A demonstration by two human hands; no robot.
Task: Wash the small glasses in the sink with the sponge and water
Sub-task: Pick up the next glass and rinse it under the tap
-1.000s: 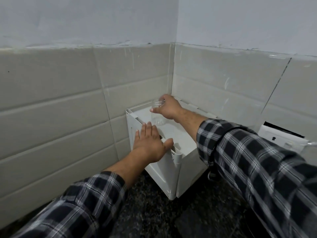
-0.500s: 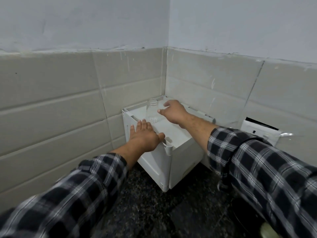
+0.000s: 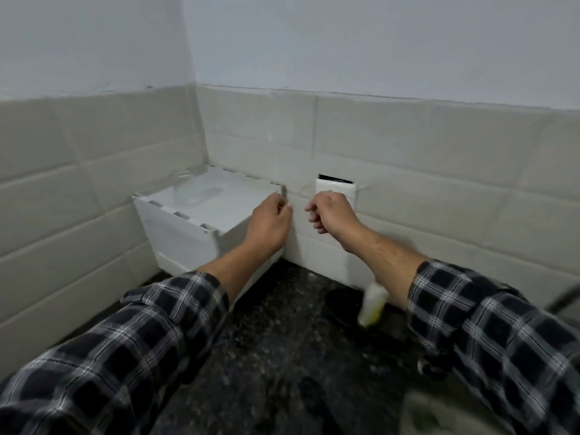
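Note:
A small clear glass (image 3: 183, 187) stands, faint and blurred, near the back left of the top of a white box (image 3: 188, 237) in the tiled corner. My left hand (image 3: 270, 222) hovers at the box's right edge with its fingers loosely curled and nothing in them. To its right, in front of the wall tiles, my right hand (image 3: 332, 215) is also loosely curled and holds nothing. Neither hand touches the glass. No sink, sponge or water is in view.
A white wall socket plate (image 3: 336, 190) sits behind my right hand. On the dark speckled counter (image 3: 266, 346) a pale bottle (image 3: 372, 306) stands by a black dish (image 3: 340, 304). A blurred pale object (image 3: 423, 416) lies at the bottom right.
My right hand has let go of the glass, which stays on the box. Both hands have drawn back to the right, and the view has swung right.

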